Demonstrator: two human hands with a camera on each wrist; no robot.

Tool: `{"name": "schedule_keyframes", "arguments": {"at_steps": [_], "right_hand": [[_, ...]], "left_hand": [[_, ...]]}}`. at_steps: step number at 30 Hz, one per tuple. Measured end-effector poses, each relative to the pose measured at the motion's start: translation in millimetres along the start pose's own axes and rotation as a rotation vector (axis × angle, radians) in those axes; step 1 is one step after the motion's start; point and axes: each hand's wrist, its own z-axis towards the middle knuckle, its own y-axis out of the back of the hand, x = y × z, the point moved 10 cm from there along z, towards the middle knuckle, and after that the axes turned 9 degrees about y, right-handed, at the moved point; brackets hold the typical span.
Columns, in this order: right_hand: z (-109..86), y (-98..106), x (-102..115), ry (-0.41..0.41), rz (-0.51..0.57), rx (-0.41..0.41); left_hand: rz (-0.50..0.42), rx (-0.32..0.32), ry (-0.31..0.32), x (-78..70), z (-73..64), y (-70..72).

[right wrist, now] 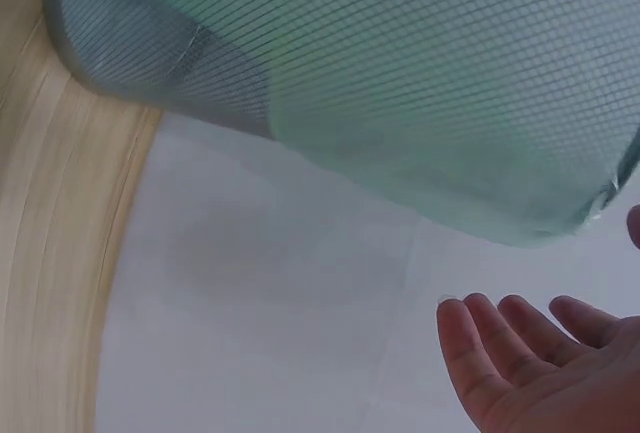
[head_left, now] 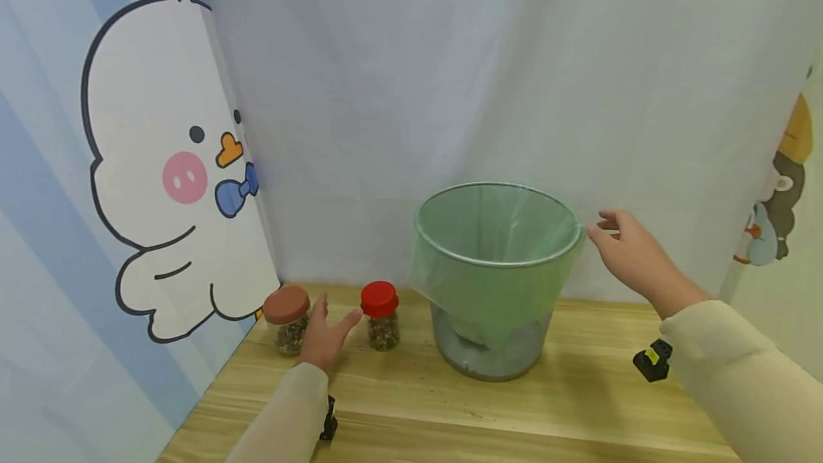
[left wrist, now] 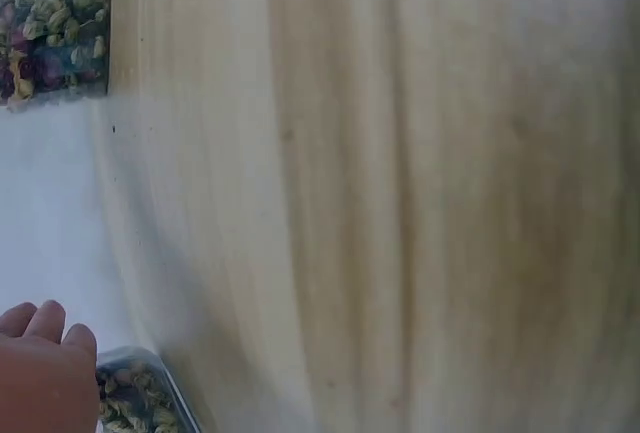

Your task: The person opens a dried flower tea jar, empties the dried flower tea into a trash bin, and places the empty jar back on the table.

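My left hand [head_left: 323, 340] stands between two clear jars, fingers spread and holding nothing. To its left is a jar with a brownish-pink lid [head_left: 287, 304], partly hidden by the hand. On the thumb's side stands a jar with a red lid [head_left: 380, 299]. Dried flower buds [left wrist: 60, 28] show through the jar wall in the left wrist view. A grey mesh wastebasket [head_left: 521, 349] carries a pale green bin liner [head_left: 498, 295] folded over its rim. Beside the rim's right side is my right hand [head_left: 633, 252], its fingers extended; whether the thumb touches the liner, I cannot tell.
Dark crumbs [head_left: 472, 413] lie on the wooden table [head_left: 398, 427] in front of the wastebasket. A pale curtain [head_left: 360, 127] hangs behind, and a cartoon-printed cloth [head_left: 148, 127] closes off the left. Small black devices [head_left: 653, 361] sit by each sleeve.
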Motion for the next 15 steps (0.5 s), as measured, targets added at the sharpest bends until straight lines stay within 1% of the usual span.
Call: {"name": "schedule_keyframes", "arguments": {"at_steps": [3,7,9,13,15], "right_hand": [[9.4,-2,0,-0.028,0.102,-0.020],[23.5,-9,4,-0.065,0.246,-0.038],[28.2,-13,5,-0.092,0.274,-0.037],[34.9,-22,7,-0.131,0.302,-0.025],[38.0,-25,8,-0.135,0.317,-0.024]], "left_hand": [[-0.004,0.037,0.011,2.9,3.4,-8.4],[0.045,0.067,0.037,2.8,4.3,-26.8],[0.067,0.074,0.033,-2.0,2.6,-35.6],[0.037,0.084,0.011,-14.8,-0.9,-48.9],[0.022,0.072,0.006,-17.6,-0.1,-53.0]]}}
